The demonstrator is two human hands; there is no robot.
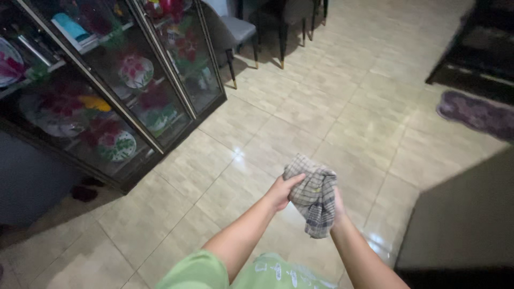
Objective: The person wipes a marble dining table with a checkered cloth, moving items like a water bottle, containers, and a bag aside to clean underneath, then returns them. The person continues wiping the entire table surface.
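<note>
Left hand (281,191) | fingers closed on checked cloth (313,195) | right hand (338,206) grips it from behind | over tiled floor (300,107), near glass cabinet (123,91)

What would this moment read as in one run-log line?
left hand: grips checked cloth | right hand: behind cloth, holding it | scene: tiled floor, glass cabinet at left

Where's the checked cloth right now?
In the head view, the checked cloth is bunched between the left hand and right hand, held over the tiled floor, lower centre, right of the glass cabinet.
</note>
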